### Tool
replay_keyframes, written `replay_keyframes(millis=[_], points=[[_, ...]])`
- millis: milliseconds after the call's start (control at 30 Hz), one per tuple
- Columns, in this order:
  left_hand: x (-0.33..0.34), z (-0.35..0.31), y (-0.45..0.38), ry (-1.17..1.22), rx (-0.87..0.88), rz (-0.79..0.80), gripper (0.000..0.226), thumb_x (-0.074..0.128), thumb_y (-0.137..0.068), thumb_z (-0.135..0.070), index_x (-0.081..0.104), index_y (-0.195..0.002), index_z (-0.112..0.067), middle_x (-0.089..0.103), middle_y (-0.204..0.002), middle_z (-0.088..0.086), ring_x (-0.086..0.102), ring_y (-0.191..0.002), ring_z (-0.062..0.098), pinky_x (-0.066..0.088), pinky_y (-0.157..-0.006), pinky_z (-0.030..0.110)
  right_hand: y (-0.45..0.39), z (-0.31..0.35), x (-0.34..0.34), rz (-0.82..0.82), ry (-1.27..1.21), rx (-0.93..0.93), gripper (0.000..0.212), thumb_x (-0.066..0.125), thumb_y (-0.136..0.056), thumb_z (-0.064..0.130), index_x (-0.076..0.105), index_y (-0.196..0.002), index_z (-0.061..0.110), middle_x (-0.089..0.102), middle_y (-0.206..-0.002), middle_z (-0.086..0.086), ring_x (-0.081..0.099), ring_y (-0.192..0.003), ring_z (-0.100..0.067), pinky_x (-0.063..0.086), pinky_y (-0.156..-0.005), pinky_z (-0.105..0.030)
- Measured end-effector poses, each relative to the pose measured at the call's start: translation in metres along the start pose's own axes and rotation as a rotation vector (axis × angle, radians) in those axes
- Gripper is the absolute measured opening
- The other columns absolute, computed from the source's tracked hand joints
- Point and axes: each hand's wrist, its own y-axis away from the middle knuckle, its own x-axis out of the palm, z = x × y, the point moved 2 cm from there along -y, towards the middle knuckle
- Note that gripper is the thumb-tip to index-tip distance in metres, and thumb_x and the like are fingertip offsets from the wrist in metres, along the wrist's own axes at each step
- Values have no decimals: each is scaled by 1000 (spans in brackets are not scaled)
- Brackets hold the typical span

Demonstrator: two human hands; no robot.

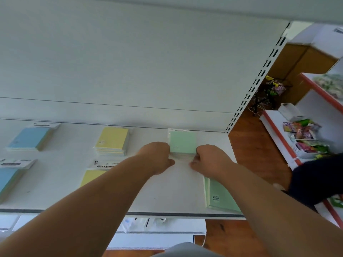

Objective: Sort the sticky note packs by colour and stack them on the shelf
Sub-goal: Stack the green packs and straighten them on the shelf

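Note:
A green sticky note pack stack lies at the back right of the white shelf. My left hand grips its near left corner and my right hand grips its near right corner. Another green pack lies at the shelf's front right, partly under my right forearm. A yellow stack sits at the back middle, and a second yellow pack lies in front of it, half hidden by my left arm. Blue packs lie at the back left and front left.
The shelf's white back panel rises behind the packs, with a slotted upright at its right end. Further right stands a red-edged shelf unit with snack packets. A wooden floor lies between them. A lower shelf shows below.

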Motion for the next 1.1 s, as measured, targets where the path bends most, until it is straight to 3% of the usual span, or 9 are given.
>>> replay_keyframes(millis=[233,433,600,767,900,1000,1100], points=[[6,-8,-3,48,-3,-71,21,52,-94,-39,47,-89,-20,63,-107,8,58,-98,29,42,-72,33,-8,-4,0,-97,46,-4,26,54,-87,22,41,-64,18,41,-65,4,49,-73,-23,36,-64,-29],[4,-15,-6,65,10,-62,22,51,-95,-37,44,-83,-19,63,-102,7,53,-87,26,40,-70,31,-13,-14,-7,-76,-26,19,33,60,-81,16,38,-56,17,42,-62,2,47,-65,-20,27,-48,-25],[4,-10,-8,88,-3,-23,18,55,-91,-35,50,-86,-18,64,-104,7,57,-94,27,42,-72,30,-10,-16,-12,-38,-22,-22,34,61,-87,28,44,-59,17,48,-65,1,50,-64,-18,32,-51,-27],[-7,-5,-6,65,-22,-12,42,56,-89,-39,55,-123,-15,61,-120,4,57,-112,25,49,-88,34,-4,-16,-17,-57,178,-64,36,49,-93,40,53,-66,16,53,-70,0,56,-73,-23,39,-62,-31],[-3,-16,-4,-125,56,-69,27,48,-95,-31,58,-112,-13,62,-114,9,61,-104,30,49,-81,36,-4,-10,-16,-79,271,-129,36,44,-98,36,53,-72,14,49,-70,-1,53,-72,-24,37,-64,-32],[-2,-18,-5,-136,41,-75,22,46,-97,-28,60,-105,-13,62,-109,8,61,-100,30,44,-72,33,-6,-11,-14,-87,288,-141,34,44,-99,35,52,-73,14,46,-69,0,53,-71,-25,37,-64,-32],[-1,-14,-7,-93,7,-28,21,44,-96,-30,59,-99,-16,63,-109,8,60,-100,29,42,-72,31,-5,-14,-14,-81,296,-158,29,45,-97,29,54,-74,14,50,-74,-1,51,-71,-24,37,-65,-32]])
